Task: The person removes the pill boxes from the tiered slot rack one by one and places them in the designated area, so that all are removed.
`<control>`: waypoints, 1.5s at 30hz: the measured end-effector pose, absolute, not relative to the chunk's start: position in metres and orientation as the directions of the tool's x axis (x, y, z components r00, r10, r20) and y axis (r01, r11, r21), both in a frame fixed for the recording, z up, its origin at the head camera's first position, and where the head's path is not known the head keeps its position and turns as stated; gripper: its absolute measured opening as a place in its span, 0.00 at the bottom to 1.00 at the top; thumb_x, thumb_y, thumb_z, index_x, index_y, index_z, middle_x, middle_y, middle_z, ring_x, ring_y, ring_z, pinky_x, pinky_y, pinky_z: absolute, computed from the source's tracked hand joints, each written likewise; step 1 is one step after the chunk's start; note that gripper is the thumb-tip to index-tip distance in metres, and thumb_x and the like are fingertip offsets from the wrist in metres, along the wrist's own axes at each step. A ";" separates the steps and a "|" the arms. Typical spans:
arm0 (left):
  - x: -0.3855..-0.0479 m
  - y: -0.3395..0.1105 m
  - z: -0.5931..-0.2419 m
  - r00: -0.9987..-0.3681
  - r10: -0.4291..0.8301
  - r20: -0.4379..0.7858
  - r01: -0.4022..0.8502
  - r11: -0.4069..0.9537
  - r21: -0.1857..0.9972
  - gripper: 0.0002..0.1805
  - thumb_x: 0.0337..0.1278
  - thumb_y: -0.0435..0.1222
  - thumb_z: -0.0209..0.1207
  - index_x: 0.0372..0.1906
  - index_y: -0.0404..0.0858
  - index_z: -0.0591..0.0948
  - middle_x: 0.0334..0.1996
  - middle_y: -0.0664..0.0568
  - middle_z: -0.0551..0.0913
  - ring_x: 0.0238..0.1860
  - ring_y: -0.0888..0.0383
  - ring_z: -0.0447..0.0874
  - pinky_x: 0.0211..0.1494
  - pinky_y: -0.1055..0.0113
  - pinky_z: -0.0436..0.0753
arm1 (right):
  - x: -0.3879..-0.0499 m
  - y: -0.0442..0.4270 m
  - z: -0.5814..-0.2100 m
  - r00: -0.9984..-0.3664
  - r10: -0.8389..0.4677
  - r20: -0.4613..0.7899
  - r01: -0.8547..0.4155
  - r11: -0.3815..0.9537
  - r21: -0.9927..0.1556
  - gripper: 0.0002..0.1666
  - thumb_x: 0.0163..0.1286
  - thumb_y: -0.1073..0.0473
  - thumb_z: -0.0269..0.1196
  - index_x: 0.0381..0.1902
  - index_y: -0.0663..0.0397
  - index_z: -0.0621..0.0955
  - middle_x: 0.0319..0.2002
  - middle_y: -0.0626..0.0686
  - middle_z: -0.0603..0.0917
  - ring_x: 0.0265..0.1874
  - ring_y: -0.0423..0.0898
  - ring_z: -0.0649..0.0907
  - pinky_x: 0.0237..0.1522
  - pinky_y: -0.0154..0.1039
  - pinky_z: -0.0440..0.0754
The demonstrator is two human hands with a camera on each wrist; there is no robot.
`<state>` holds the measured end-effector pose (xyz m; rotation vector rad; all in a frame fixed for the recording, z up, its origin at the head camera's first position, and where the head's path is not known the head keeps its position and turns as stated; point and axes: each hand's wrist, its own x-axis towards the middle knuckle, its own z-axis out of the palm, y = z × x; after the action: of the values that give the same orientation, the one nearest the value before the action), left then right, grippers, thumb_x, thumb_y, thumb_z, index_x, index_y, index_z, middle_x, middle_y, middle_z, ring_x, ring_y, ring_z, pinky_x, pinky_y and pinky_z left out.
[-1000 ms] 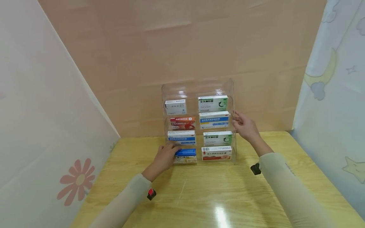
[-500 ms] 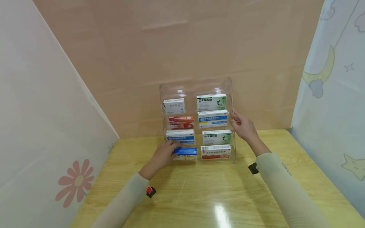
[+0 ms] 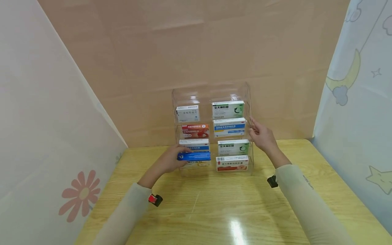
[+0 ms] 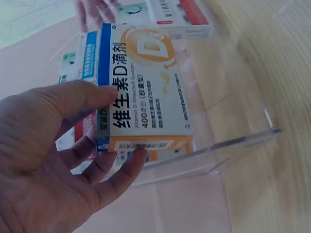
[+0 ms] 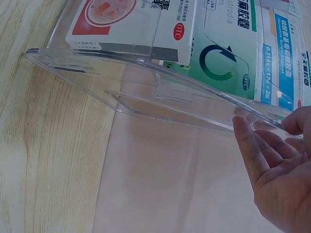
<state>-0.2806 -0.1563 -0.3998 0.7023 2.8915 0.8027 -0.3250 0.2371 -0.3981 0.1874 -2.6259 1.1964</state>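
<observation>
near: bench [image 3: 214, 204] | left: left hand [image 3: 172, 158], grip pinching vitamin D box [image 3: 196, 156] at clear rack's [image 3: 211, 91] lower left | right: right hand [image 3: 264, 137], grip pinching rack's right edge | far: tan backdrop [image 3: 190, 51]

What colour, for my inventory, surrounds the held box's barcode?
Orange: the barcode end shows best in the left wrist view.
</observation>
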 end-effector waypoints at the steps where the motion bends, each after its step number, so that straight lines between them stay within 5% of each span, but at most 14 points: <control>1: -0.279 -0.159 -0.397 -0.894 0.442 0.067 0.411 0.755 0.512 0.21 0.61 0.37 0.70 0.59 0.48 0.83 0.63 0.46 0.76 0.62 0.46 0.73 0.66 0.45 0.76 | -0.325 0.237 -0.398 -0.960 -0.011 0.278 -0.217 0.657 -0.722 0.35 0.80 0.55 0.51 0.81 0.46 0.57 0.67 0.67 0.73 0.61 0.66 0.79 0.57 0.59 0.80; 16: -0.264 -0.211 -0.384 -0.858 0.507 0.076 0.459 0.694 0.555 0.20 0.58 0.36 0.71 0.56 0.46 0.85 0.46 0.54 0.82 0.47 0.54 0.79 0.53 0.54 0.81 | -0.324 0.238 -0.398 -0.969 0.000 0.246 -0.187 0.650 -0.736 0.35 0.80 0.52 0.50 0.81 0.44 0.55 0.69 0.66 0.71 0.64 0.66 0.77 0.59 0.60 0.79; 26: -0.257 -0.253 -0.395 -0.882 0.471 -0.006 0.385 0.729 0.566 0.20 0.60 0.43 0.70 0.58 0.46 0.84 0.47 0.56 0.83 0.48 0.54 0.79 0.57 0.47 0.80 | -0.325 0.239 -0.400 -0.963 -0.007 0.269 -0.209 0.652 -0.729 0.35 0.80 0.53 0.49 0.81 0.45 0.56 0.68 0.65 0.73 0.62 0.64 0.78 0.55 0.59 0.82; 32: -0.265 -0.278 -0.407 -0.893 0.444 -0.078 0.308 0.727 0.614 0.22 0.60 0.45 0.69 0.58 0.45 0.83 0.46 0.51 0.84 0.48 0.51 0.79 0.49 0.56 0.83 | -0.325 0.239 -0.400 -0.962 -0.012 0.272 -0.210 0.670 -0.712 0.36 0.80 0.53 0.49 0.81 0.46 0.55 0.68 0.66 0.71 0.64 0.66 0.76 0.59 0.61 0.79; 45: -0.287 -0.307 -0.428 -0.890 0.393 -0.229 0.105 0.666 0.738 0.23 0.64 0.39 0.67 0.61 0.36 0.81 0.52 0.42 0.81 0.46 0.51 0.83 0.49 0.50 0.87 | -0.326 0.239 -0.403 -0.957 -0.017 0.291 -0.225 0.678 -0.700 0.35 0.80 0.54 0.49 0.81 0.48 0.55 0.67 0.67 0.71 0.65 0.68 0.74 0.58 0.62 0.79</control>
<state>-0.2870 -0.3070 -0.4276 0.3921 2.5131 1.0799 -0.3261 0.2392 -0.4034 0.1940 -2.6316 1.1486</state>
